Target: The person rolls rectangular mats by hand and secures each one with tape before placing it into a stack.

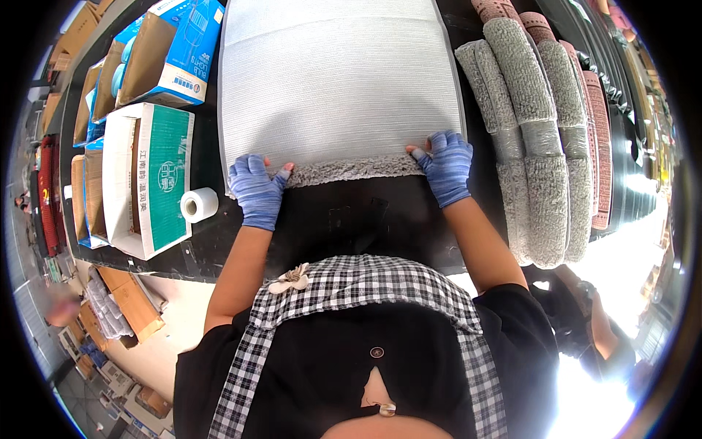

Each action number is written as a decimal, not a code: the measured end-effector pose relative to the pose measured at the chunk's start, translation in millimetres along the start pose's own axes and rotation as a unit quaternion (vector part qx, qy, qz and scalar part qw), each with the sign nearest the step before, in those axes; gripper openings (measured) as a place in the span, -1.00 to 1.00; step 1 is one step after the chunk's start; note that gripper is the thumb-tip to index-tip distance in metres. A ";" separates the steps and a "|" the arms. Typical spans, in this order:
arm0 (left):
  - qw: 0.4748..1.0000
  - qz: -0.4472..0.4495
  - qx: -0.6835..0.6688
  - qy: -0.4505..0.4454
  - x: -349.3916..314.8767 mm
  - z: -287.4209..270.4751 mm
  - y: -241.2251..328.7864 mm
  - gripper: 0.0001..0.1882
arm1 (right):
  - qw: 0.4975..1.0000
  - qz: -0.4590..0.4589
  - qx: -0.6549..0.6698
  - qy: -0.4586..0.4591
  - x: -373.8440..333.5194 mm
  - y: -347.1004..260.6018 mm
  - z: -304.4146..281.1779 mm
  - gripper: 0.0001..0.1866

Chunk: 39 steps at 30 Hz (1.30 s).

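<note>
A long mat lies pale ribbed backing up on the black table. Its near edge is turned over, showing a strip of grey plush pile. My left hand, in a blue fingerless glove, grips the turned edge at its left end, thumb pointing inward. At the opposite end my right hand, gloved the same way, holds the edge with fingers curled over it. The undersides of both hands' grips are hidden.
Left of the mat stand open blue cartons, a white and green box and a roll of clear film. Rolled grey plush mats with clear bands lie at the right, beside reddish rolls. Another person's arm shows lower right.
</note>
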<state>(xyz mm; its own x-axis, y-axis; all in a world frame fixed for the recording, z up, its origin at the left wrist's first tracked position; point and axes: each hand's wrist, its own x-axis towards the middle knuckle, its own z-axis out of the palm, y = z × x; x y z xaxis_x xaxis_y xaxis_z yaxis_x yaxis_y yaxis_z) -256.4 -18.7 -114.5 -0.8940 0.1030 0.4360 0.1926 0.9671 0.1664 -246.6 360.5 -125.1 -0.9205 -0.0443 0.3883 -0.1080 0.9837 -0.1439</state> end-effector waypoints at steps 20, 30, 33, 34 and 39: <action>0.980 0.060 0.060 -0.179 -0.2 -4.6 0.1 -0.79 | 0.982 0.005 0.007 -0.187 5.3 -7.8 -9.0 -0.58; 0.998 0.054 0.020 -0.036 29.7 20.8 -10.3 -0.73 | 0.988 -0.005 0.046 -0.145 46.4 -3.4 4.6 -0.57; 0.996 0.079 0.028 -0.016 9.9 11.1 -7.1 -0.73 | 0.998 -0.011 -0.034 -0.060 22.0 -13.9 7.2 -0.61; 0.995 0.092 0.023 -0.017 3.6 6.4 -6.2 -0.72 | 0.997 -0.012 -0.035 -0.062 12.8 -12.1 5.9 -0.61; 0.993 0.113 -0.038 -0.006 2.0 -0.5 -7.1 -0.76 | 0.999 -0.042 0.004 -0.031 0.7 -12.2 2.4 -0.39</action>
<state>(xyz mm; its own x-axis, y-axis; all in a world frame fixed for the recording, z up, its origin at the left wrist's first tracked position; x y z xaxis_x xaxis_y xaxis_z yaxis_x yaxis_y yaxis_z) -259.3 -25.4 -114.4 -0.8292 0.3188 0.4591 0.4184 0.8987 0.1317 -246.8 348.1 -125.3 -0.9295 -0.1376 0.3422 -0.1884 0.9748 -0.1197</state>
